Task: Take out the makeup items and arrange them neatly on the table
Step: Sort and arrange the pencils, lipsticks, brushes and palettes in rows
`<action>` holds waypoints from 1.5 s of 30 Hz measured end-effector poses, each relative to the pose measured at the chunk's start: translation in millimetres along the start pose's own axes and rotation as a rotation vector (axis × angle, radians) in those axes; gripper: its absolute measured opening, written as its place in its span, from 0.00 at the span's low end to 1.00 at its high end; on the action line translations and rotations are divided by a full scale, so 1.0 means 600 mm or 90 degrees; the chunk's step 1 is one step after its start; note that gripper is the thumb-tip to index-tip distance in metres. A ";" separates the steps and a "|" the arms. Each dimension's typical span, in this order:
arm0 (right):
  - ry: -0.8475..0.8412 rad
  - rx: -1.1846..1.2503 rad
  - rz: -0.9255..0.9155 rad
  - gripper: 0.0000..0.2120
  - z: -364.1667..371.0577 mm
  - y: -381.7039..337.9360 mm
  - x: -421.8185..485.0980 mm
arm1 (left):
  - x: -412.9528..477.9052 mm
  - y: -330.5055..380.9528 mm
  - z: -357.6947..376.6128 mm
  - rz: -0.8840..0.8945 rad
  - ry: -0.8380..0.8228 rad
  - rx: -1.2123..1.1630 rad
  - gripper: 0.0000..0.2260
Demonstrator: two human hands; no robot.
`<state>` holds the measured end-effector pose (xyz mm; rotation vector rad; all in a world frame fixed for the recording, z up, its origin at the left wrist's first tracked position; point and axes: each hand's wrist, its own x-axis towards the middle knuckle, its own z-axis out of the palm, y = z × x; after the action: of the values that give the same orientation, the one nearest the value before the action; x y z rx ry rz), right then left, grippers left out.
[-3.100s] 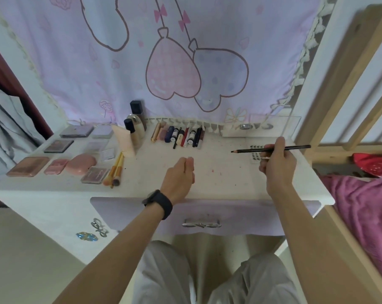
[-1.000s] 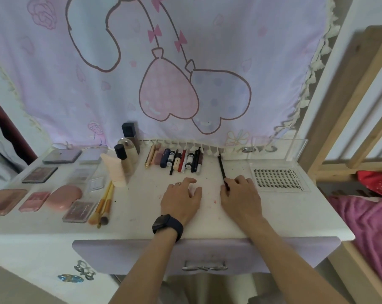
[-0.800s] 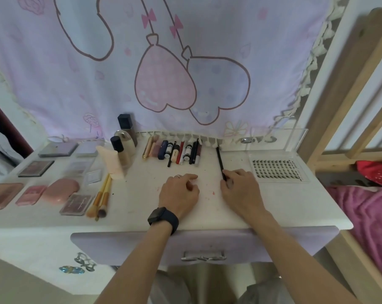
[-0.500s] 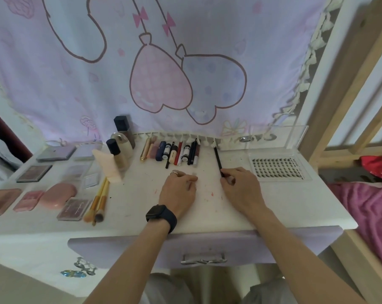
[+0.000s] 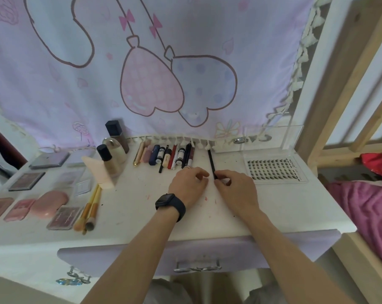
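Note:
A thin black makeup pencil (image 5: pixel 211 161) lies on the white table (image 5: pixel 141 194), pointing away from me, just right of a row of several lipsticks and pens (image 5: pixel 170 156). My right hand (image 5: pixel 236 189) pinches the pencil's near end with fingertips. My left hand (image 5: pixel 189 186), with a black watch on the wrist, rests curled on the table beside it, holding nothing. A tray of false lashes (image 5: pixel 273 170) lies to the right.
Bottles (image 5: pixel 111 154) and a tube stand at the back left. Compacts and palettes (image 5: pixel 27 181) and brushes (image 5: pixel 89 207) fill the left side. A clear acrylic box (image 5: pixel 271 139) sits at the back right. A closed drawer (image 5: pixel 196 253) is below; a wooden bed frame (image 5: pixel 339 88) stands right.
My right hand brought the pencil from the air down flat onto the table beside the row. In the last second both hands barely moved, the left fingers curling in slightly.

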<state>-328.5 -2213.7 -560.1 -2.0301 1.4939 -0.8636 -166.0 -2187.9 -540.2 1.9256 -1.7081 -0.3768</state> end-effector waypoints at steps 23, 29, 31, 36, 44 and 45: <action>0.016 0.017 0.026 0.12 0.007 -0.003 0.005 | 0.004 -0.003 0.012 0.040 0.031 -0.065 0.11; 0.012 -0.001 0.023 0.12 0.006 -0.005 0.003 | -0.001 0.002 0.008 0.036 0.024 -0.057 0.10; 0.015 -0.002 0.018 0.12 0.005 -0.006 0.001 | -0.003 0.002 0.005 0.037 0.026 -0.038 0.10; 0.005 0.002 0.010 0.14 -0.001 -0.010 -0.005 | -0.005 -0.009 -0.015 0.018 0.036 -0.005 0.09; 0.025 -0.235 -0.076 0.16 -0.017 0.010 -0.074 | 0.024 -0.025 -0.033 -0.073 0.088 0.149 0.14; 0.039 -0.250 -0.074 0.16 -0.018 0.017 -0.083 | 0.031 -0.023 -0.030 -0.076 0.083 0.174 0.15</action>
<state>-353.4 -2169.2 -570.0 -2.4090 1.7009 -0.7249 -141.7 -2201.3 -530.7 2.2001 -1.6335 -0.0598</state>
